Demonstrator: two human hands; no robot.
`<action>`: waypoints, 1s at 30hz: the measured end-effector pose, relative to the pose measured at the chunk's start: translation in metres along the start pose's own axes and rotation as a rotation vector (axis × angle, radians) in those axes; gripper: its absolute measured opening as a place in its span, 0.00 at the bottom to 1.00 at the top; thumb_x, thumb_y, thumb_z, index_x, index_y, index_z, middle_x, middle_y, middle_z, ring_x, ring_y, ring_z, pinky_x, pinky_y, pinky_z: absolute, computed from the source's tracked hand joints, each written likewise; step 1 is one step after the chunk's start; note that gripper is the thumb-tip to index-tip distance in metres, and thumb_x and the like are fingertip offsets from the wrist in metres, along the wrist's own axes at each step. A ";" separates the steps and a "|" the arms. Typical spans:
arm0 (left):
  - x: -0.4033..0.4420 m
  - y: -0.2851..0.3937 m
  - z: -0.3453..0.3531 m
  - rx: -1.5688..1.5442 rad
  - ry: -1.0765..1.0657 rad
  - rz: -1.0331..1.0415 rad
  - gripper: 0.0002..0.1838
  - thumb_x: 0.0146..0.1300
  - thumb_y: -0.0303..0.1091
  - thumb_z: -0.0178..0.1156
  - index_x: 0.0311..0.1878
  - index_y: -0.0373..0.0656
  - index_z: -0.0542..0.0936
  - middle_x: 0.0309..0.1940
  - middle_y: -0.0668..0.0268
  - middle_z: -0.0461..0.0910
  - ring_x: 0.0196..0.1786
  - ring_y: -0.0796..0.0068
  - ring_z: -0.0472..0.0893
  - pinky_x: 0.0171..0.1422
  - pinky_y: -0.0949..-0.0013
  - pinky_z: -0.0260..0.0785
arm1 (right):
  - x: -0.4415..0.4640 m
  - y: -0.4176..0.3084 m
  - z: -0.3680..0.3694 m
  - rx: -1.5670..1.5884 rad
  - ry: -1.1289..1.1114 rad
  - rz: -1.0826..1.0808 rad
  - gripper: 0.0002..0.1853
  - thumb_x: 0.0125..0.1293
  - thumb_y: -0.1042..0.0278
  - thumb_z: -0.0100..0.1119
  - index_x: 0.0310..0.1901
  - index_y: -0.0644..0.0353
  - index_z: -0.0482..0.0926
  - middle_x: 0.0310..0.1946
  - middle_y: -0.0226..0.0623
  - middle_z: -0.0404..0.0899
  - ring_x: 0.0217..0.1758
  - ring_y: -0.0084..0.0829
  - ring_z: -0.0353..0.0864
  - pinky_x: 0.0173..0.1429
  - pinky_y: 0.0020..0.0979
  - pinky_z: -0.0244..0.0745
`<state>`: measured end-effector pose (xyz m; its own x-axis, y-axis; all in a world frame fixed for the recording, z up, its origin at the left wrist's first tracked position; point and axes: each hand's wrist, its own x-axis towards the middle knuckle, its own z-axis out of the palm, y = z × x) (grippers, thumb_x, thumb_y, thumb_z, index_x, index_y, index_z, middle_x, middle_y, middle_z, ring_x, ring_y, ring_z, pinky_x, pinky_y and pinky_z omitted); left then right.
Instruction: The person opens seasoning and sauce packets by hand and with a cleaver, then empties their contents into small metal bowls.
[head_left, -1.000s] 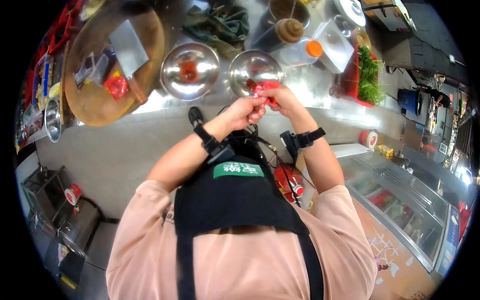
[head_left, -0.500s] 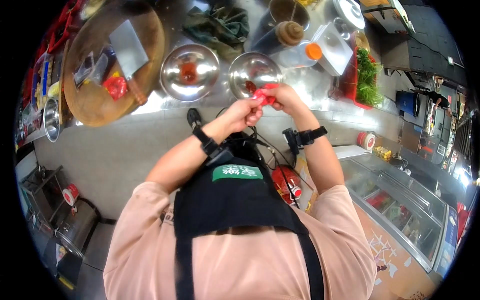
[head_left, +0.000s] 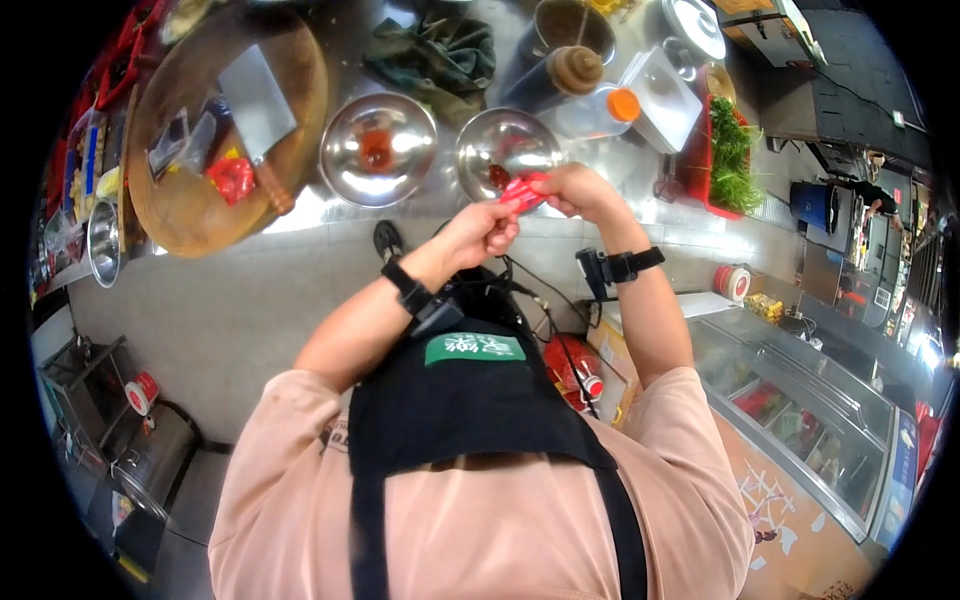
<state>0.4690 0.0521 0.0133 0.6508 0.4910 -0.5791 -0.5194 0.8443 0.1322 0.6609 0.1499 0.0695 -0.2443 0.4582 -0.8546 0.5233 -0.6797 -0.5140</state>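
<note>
Between my two hands, a small red plastic packet [head_left: 522, 192] is stretched at the near rim of the right steel bowl [head_left: 525, 135]. My left hand [head_left: 480, 230] is closed on one end of it, fingers curled. At the other end, my right hand [head_left: 583, 192] pinches the packet. A dark red blob of sauce [head_left: 498, 177] lies in that bowl, partly below the packet. Beside it on the left stands a second steel bowl [head_left: 345, 150], with orange-red sauce [head_left: 376, 150] at its bottom. What is left inside the packet I cannot make out.
On the left, a round wooden chopping board [head_left: 165, 215] carries a cleaver [head_left: 258, 100], a red packet [head_left: 232, 180] and clear plastic wrappers [head_left: 190, 143]. Behind the bowls are a dark cloth [head_left: 430, 55] and bottles [head_left: 590, 110]. A red basket of greens [head_left: 735, 160] stands right.
My right hand has shifted slightly right and down, and the red packet looks more stretched out between my hands. Both hands keep hold of it.
</note>
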 end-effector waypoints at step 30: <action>0.000 -0.005 -0.002 0.011 0.039 0.066 0.14 0.76 0.42 0.50 0.34 0.45 0.72 0.22 0.68 0.72 0.17 0.82 0.61 0.18 0.77 0.49 | 0.000 0.009 0.046 0.334 0.138 -0.066 0.11 0.68 0.63 0.57 0.36 0.64 0.79 0.21 0.31 0.76 0.15 0.20 0.66 0.17 0.23 0.55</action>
<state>0.4708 0.0472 0.0109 0.5931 0.5375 -0.5995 -0.5547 0.8124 0.1796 0.6284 0.1176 0.0612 -0.1441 0.5652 -0.8123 0.2089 -0.7850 -0.5833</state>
